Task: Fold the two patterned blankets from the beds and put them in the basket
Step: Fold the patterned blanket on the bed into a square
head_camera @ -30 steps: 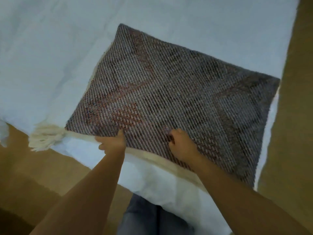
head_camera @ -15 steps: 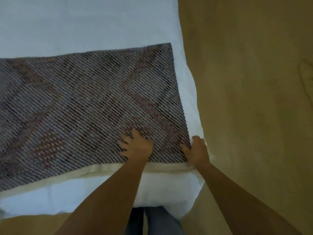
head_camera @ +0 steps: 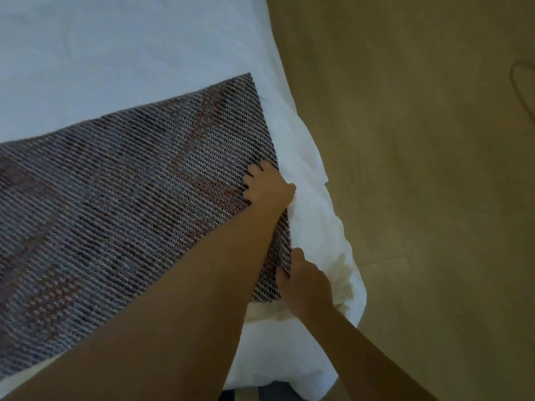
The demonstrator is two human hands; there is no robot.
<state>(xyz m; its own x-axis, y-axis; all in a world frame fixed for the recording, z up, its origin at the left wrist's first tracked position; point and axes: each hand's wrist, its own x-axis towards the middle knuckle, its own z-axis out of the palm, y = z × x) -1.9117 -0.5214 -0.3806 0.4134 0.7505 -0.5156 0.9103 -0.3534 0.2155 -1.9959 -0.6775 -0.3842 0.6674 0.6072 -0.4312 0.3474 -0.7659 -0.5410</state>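
A view from the wearer's head looks down at the corner of a bed point(head_camera: 121, 70) covered in white bedding. On it lies a patterned blanket point(head_camera: 124, 198), woven in grey-blue with dull red zigzag lines. It lies flat, already folded into a long band. Its long axis runs from about 8 o'clock, where it leaves the picture at the left edge, up toward 2 o'clock, where its short end sits just inside the bed's right edge. That short end runs from about 12 o'clock down to 5 o'clock.

Two bare arms reach in from the bottom of the picture. The left hand point(head_camera: 267, 185) crosses over the blanket and rests on its right end near the middle of that edge, fingers spread and pressed flat on the weave, not gripping. The right hand point(head_camera: 307, 285) sits at about 5 o'clock from the left one, at the blanket's near right corner. Its fingers are curled together around the blanket's edge, pinching the cloth there. The blanket spreads away from both hands toward 9 o'clock.

A cream fringe point(head_camera: 269, 309) shows just under the near corner, beside the right wrist. Rumpled white bedding bulges at the bed's corner. To the right, tan floor point(head_camera: 419, 169) fills the picture.
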